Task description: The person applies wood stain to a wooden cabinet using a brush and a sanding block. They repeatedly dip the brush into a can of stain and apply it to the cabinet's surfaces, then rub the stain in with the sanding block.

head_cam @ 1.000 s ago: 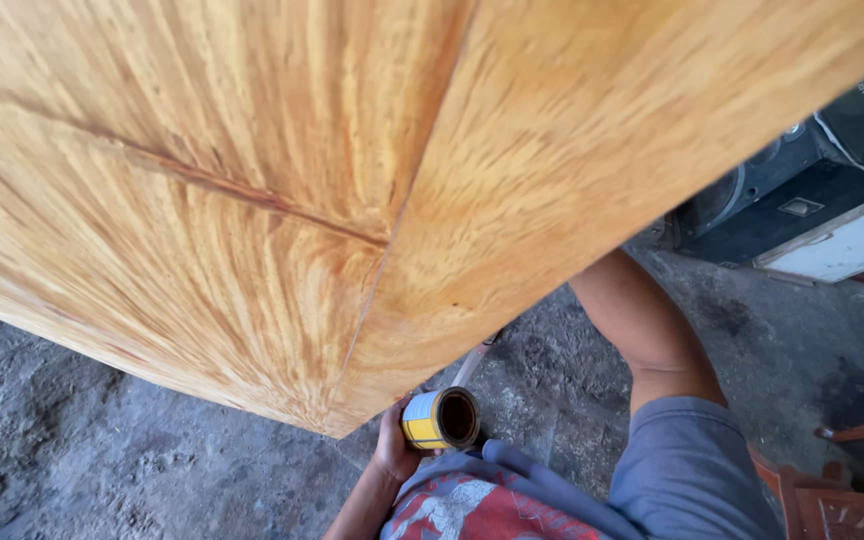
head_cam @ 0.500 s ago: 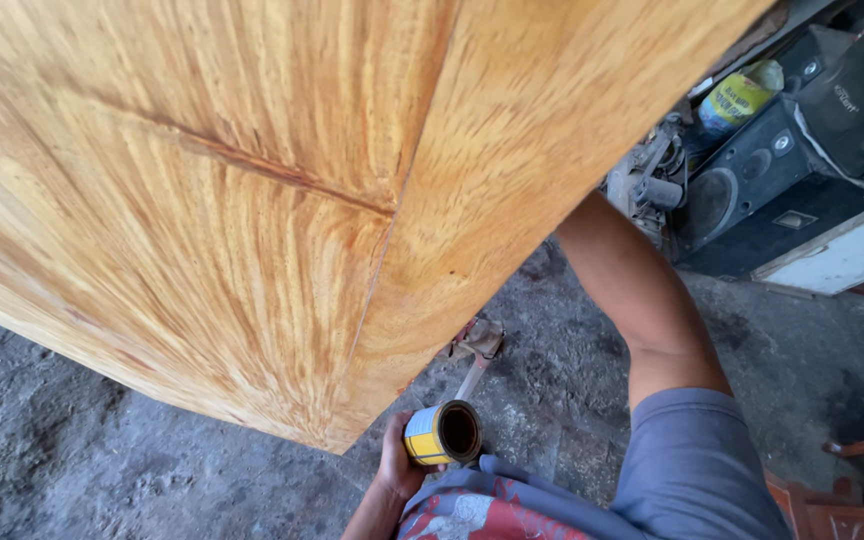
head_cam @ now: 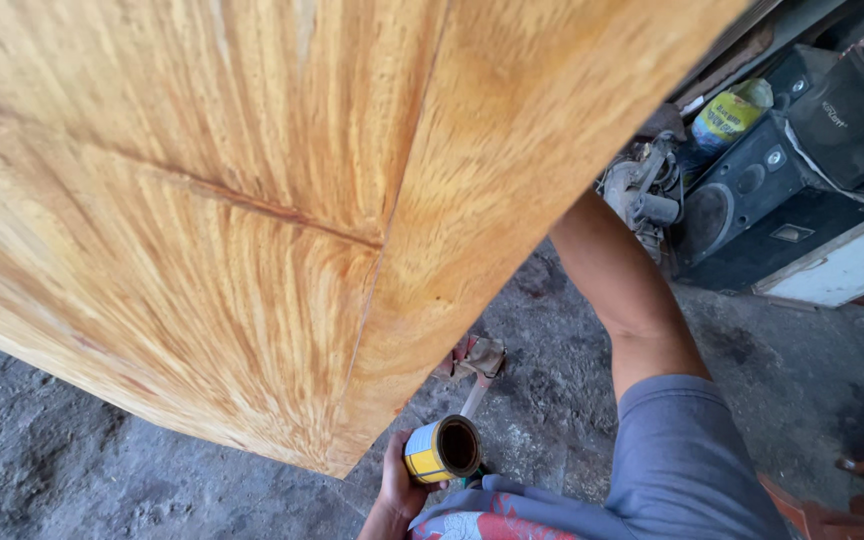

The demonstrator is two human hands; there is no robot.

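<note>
Tin (head_cam: 441, 450) | left hand (head_cam: 398, 485) grip closed around it | right hand hidden behind wooden panel (head_cam: 252, 200), grip unknowable

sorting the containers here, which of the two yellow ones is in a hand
The small open tin, held in the left hand below the wood panel. The yellow bottle lies untouched above the black speaker.

Small round tin (head_cam: 442, 450) at the bottom centre, just below the corner of the wooden panel (head_cam: 252, 200) — yellow, white and blue label around its side, open mouth dark brown inside, gripped in the left hand (head_cam: 397, 485). Upper right, yellow-and-blue printed bag (head_cam: 727, 115) — lying above the black speaker box (head_cam: 752, 200).
</note>
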